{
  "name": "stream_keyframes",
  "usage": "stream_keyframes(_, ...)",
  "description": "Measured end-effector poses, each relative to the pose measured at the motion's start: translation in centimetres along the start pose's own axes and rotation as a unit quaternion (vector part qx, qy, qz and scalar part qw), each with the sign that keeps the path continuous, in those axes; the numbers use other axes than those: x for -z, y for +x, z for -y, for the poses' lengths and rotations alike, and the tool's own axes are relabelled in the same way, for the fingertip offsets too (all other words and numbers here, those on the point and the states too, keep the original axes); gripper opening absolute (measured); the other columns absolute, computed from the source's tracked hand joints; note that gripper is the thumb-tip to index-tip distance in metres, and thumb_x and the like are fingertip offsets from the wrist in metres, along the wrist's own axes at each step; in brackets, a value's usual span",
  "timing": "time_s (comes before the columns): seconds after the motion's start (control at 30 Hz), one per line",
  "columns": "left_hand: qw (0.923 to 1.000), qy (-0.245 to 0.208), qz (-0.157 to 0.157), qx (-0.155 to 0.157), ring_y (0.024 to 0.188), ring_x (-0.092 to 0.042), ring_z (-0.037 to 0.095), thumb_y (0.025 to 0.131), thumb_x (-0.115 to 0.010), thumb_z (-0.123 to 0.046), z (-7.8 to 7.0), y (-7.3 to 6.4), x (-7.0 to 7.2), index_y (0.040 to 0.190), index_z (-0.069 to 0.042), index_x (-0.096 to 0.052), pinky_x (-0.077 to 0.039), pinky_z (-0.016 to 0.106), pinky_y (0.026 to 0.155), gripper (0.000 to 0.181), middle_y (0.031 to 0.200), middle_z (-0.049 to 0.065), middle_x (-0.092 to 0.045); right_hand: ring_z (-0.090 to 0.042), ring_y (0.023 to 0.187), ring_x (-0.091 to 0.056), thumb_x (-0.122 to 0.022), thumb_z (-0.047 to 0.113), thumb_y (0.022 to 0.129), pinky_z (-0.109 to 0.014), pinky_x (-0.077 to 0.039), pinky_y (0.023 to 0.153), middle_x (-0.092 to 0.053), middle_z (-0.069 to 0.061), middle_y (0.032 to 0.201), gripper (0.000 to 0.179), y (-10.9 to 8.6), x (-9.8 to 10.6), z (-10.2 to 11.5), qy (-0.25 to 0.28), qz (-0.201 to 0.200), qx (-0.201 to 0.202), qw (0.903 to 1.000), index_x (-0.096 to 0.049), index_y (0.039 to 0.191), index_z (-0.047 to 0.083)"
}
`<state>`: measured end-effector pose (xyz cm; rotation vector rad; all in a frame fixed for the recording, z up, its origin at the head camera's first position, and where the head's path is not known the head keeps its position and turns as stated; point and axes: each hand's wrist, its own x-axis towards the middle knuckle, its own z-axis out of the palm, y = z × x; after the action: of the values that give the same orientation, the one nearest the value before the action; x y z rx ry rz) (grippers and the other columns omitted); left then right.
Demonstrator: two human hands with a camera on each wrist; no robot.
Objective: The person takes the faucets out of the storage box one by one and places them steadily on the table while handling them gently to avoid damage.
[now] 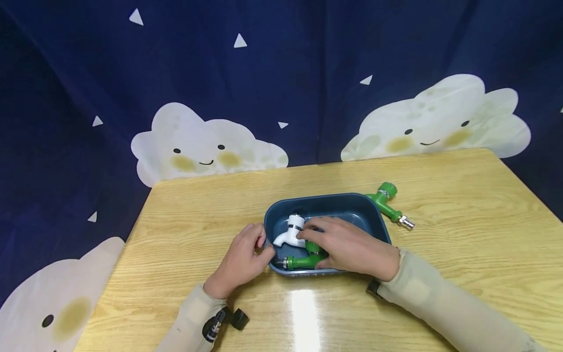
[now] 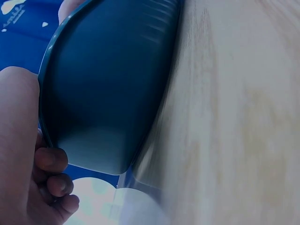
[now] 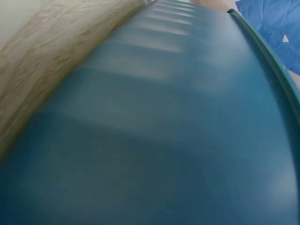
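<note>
Left hand (image 1: 241, 258), fingers curled, grips the tub (image 1: 308, 199); right hand (image 1: 352, 247), half-curled over a green tap (image 1: 303, 263) — hold unclear — could knock the white tap (image 1: 289, 238), lying so close.

Bin (image 1: 314, 197) free at far right; right hand (image 1: 347, 245) blocks near-right side.

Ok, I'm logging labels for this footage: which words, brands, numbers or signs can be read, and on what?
Nothing is legible.
Blue curtain: small lettering, upper left of the left wrist view, too blurred to read.
Blue tray, white tap, green taps: no lettering I can make out.
</note>
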<state>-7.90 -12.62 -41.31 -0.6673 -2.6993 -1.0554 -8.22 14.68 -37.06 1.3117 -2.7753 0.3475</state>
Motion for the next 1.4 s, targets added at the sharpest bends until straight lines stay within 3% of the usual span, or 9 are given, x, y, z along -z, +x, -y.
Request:
stream_keyframes(0.6, 1.0000, -0.002, 0.005, 0.003, 0.065, -0.035, 0.008, 0.082, -0.063, -0.011, -0.04, -0.08, 0.02, 0.077, -0.018, -0.040, -0.028, 0.018, 0.059, 0.024, 0.072, -0.006, -0.034, -0.027, 0.130, -0.062, -0.090, 0.032, 0.078, -0.047, -0.054, 0.106, -0.055, -0.007, 0.149, 0.079, -0.20, -0.26, -0.25, -0.005, -0.021, 0.019, 0.9996, -0.053, 0.148, 0.023)
stream_keyframes(1.17, 1.0000, 0.005, 0.001, -0.003, 0.065, -0.034, 0.008, 0.081, -0.063, -0.012, 0.03, 0.01, 0.06, 0.076, -0.018, -0.040, -0.026, 0.018, 0.059, 0.025, 0.071, -0.007, -0.034, -0.023, 0.133, -0.057, -0.092, 0.033, 0.075, -0.041, -0.053, 0.107, -0.057, -0.005, 0.146, 0.072, -0.21, -0.11, -0.43, -0.008, -0.031, 0.059, 0.9977, -0.062, 0.139, 0.020)
stream_keyframes(1.4, 1.0000, 0.004, 0.003, 0.000, 0.065, -0.034, 0.008, 0.081, -0.063, -0.012, 0.00, -0.01, 0.01, 0.076, -0.018, -0.040, -0.026, 0.018, 0.059, 0.024, 0.071, -0.007, -0.034, -0.023, 0.129, -0.056, -0.092, 0.026, 0.075, -0.039, -0.056, 0.102, -0.053, -0.006, 0.146, 0.065, -0.21, -0.17, -0.48, 0.015, -0.023, 0.046, 0.9986, -0.066, 0.134, 0.022)
